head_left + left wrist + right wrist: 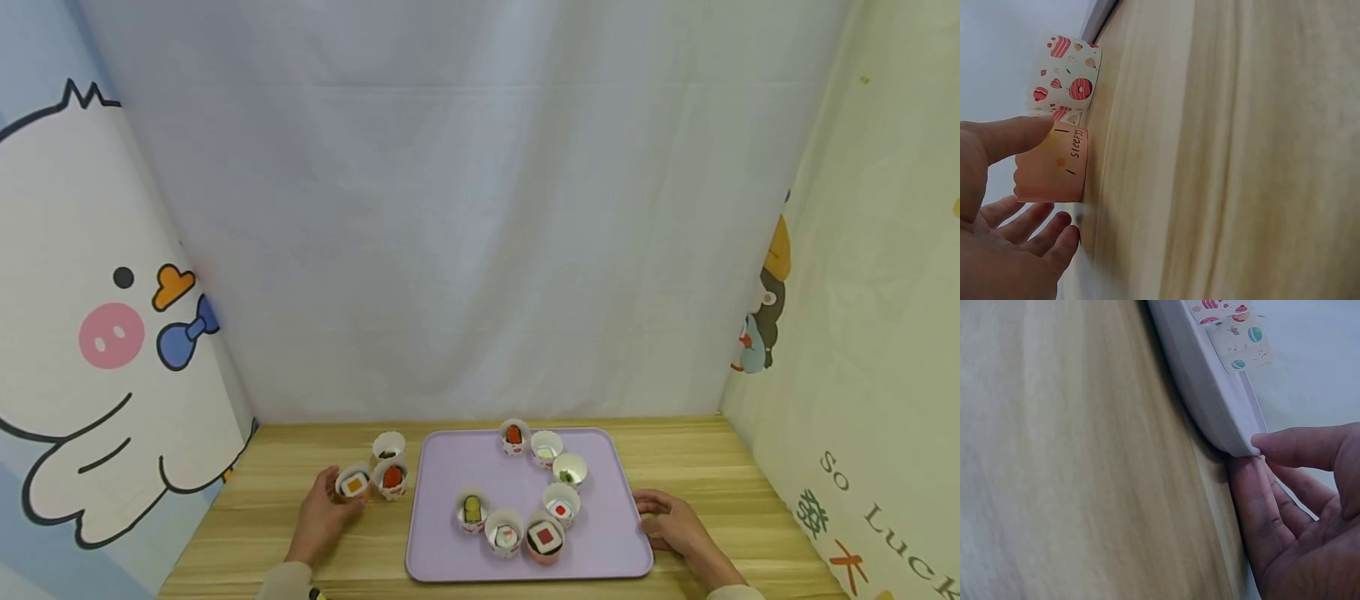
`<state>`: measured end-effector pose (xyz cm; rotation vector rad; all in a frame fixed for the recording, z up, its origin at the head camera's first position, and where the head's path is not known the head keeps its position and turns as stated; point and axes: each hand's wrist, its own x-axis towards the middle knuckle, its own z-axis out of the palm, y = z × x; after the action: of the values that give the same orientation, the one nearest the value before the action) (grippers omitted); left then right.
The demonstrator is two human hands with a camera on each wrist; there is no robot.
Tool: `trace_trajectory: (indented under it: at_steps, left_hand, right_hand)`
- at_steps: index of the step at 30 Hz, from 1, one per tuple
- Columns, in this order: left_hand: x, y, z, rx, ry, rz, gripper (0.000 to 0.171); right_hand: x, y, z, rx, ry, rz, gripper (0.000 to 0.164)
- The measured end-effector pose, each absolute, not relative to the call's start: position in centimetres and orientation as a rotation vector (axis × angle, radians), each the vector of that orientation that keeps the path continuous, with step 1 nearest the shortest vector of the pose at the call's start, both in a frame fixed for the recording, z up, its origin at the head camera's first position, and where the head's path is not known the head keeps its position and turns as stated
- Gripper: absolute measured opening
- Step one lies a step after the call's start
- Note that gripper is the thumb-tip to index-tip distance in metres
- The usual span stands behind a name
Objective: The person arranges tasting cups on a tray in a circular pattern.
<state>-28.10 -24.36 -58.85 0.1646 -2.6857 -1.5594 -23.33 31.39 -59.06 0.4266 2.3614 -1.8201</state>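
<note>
My left hand (324,518) is at a pink paper baking cup (1054,165) on the table, thumb on one side and fingers along the other. Lettering reading "sleepy" is printed on its wall. Inside that cup, in the head view, sits a toy-like sushi piece (355,484) with an orange square on white. Beside it stand two patterned paper cups, one with a red-topped piece (392,477). At the right, my right hand (672,523) pinches the rim of a lilac tray (600,550), thumb on top and fingers beneath, as the right wrist view shows.
Several paper cups with sushi-like pieces stand on the tray, among them a cup with a dark red square (545,537) near the front and a red-topped one (514,437) at the back edge. A grey-white curtain (480,250) hangs behind the wooden table (240,517).
</note>
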Motion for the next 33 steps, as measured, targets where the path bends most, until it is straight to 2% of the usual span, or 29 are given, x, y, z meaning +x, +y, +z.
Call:
trace_trajectory:
  at_steps: [11,33]
  left_hand:
    - [-28.9,-23.6,-59.2,0.140,-2.700,-1.379,0.066]
    - [-28.3,-23.4,-59.4,0.216,-2.683,-1.340,0.056]
  right_hand:
    - [-23.3,31.4,-59.2,0.394,2.348,-1.861,0.060]
    - [-23.3,31.3,-59.0,0.410,2.353,-1.857,0.060]
